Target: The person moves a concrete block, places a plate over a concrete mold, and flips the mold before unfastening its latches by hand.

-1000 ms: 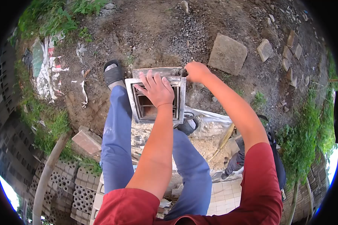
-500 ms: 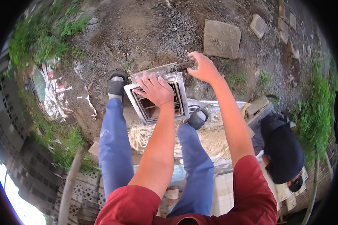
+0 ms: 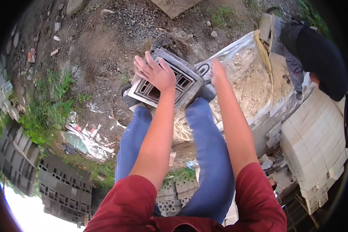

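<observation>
A grey metal block mould (image 3: 187,89) with an open, divided top stands between my feet. My left hand (image 3: 158,74) is over its top with the fingers spread, covering part of the grid; whether the palm touches the metal is unclear. My right hand (image 3: 219,73) is just right of the mould, beside a dark looped handle (image 3: 203,69). It is seen edge-on and most of its fingers are hidden, so its grip does not show. Another dark handle (image 3: 158,41) sticks out from the mould's far side.
Pale sandy mix (image 3: 243,77) lies on a sheet to the right. A person in dark clothes (image 3: 317,58) bends over at the upper right. Stacked concrete blocks (image 3: 317,135) stand at the right, and more block stacks (image 3: 63,183) at lower left. A flat slab (image 3: 178,5) lies ahead.
My view has swung right, and the mould now appears turned. My right hand has gone from the far handle to beside the right-hand loop. My left hand stays over the mould's top.
</observation>
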### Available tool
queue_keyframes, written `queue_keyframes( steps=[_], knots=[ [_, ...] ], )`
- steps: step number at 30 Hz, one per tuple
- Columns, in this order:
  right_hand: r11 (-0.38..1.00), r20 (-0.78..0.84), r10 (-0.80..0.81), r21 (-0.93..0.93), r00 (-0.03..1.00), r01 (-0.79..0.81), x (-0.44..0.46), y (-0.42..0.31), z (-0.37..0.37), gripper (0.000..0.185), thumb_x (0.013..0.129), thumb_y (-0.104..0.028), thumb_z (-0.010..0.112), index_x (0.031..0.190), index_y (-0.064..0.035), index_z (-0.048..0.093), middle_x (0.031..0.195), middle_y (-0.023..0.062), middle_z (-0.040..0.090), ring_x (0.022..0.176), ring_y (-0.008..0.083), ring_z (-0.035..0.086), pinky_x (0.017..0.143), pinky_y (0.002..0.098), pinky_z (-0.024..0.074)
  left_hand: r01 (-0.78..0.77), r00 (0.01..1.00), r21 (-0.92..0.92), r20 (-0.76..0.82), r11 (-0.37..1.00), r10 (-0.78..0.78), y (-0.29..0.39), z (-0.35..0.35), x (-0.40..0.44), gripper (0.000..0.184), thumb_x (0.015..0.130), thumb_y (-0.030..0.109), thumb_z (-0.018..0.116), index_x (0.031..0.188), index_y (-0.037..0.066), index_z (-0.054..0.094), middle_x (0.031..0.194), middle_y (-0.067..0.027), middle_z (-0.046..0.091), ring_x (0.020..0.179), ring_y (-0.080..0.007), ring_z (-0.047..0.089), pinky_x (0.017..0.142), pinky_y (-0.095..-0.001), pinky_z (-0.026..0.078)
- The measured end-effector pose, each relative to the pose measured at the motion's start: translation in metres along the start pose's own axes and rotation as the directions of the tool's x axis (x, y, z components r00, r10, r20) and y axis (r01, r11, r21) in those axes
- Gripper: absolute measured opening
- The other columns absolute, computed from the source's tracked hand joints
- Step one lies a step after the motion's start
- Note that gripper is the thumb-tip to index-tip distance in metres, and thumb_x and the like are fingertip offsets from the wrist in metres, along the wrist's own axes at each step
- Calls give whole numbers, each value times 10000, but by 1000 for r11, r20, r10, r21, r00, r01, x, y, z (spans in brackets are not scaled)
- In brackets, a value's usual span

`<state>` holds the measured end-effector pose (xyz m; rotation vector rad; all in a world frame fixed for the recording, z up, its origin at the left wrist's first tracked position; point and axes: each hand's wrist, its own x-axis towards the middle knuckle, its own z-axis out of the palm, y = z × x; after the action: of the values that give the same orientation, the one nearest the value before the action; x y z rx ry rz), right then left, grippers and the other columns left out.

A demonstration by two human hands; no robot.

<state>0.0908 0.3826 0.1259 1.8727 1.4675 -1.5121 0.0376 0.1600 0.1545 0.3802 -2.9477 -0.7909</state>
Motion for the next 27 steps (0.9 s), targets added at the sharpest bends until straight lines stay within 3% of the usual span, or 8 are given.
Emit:
queue_keyframes(
  steps=[3, 4, 8, 12, 15, 18, 20, 27],
  knots=[
    [980, 100, 14, 196, 995, -33, 23, 21, 23, 329, 915, -351, 696, 971, -27, 670, 832, 101, 665, 718, 203, 643, 652, 359, 520, -19, 1000, 152, -5, 988, 20, 3, 12, -4, 614, 999, 345, 488, 1529, 59, 371, 1623, -211, 296, 1523, -438, 217, 1216, -654, 97],
    [908, 126, 44, 409, 991, -93, 28, 27, 34, 282, 921, -316, 707, 890, -42, 647, 731, 91, 624, 656, 224, 636, 613, 385, 540, -35, 999, 155, 7, 987, 34, 3, 16, -5, 614, 999, 345, 488, 1529, 59, 371, 1623, -211, 296, 1523, -438, 217, 1216, -654, 97],
    [882, 167, 9, 464, 986, -87, 25, 28, 33, 354, 922, -305, 736, 742, -82, 528, 689, 99, 606, 576, 258, 621, 530, 433, 532, -39, 999, 209, -21, 977, 44, -1, 19, -7, 595, 1046, 409, 357, 1520, 50, 371, 1555, -173, 385, 1500, -416, 264, 1212, -646, 103],
    [860, 275, -26, 496, 961, -119, 24, 26, 35, 395, 919, -336, 747, 728, -70, 527, 653, 104, 587, 541, 262, 604, 510, 429, 521, -44, 998, 235, -24, 971, 51, -1, 22, -10, 594, 1050, 407, 344, 1524, 49, 363, 1556, -172, 382, 1497, -410, 268, 1213, -645, 109],
    [803, 160, 73, 576, 984, -153, 0, 9, 39, 432, 925, -366, 742, 701, -78, 510, 609, 99, 549, 487, 256, 562, 474, 426, 494, -45, 998, 246, -31, 968, 55, 1, 24, -9, 596, 1047, 405, 355, 1526, 49, 360, 1559, -171, 379, 1496, -404, 271, 1213, -645, 116],
    [874, 166, 66, 467, 984, -137, 5, 14, 38, 474, 945, -415, 719, 692, -79, 501, 590, 101, 527, 464, 254, 543, 455, 428, 477, -41, 999, 248, -19, 968, 47, 0, 24, -10, 613, 1045, 420, 342, 1523, 36, 355, 1548, -195, 378, 1494, -423, 265, 1217, -646, 106],
    [914, 185, -72, 406, 980, -9, 10, 18, 41, 501, 976, -424, 686, 670, -100, 458, 573, 78, 480, 456, 233, 506, 450, 412, 450, -48, 998, 260, -20, 964, 55, 1, 26, -9, 617, 1047, 426, 338, 1523, 34, 354, 1547, -196, 377, 1493, -423, 267, 1216, -646, 108],
    [849, 325, -113, 523, 939, -78, 5, 20, 32, 482, 1004, -357, 667, 687, -125, 388, 553, 14, 360, 455, 170, 387, 457, 358, 382, -55, 996, 300, -53, 952, 75, -3, 30, -12, 599, 1043, 411, 375, 1529, 61, 366, 1566, -154, 391, 1493, -382, 291, 1212, -640, 141]
  ],
)
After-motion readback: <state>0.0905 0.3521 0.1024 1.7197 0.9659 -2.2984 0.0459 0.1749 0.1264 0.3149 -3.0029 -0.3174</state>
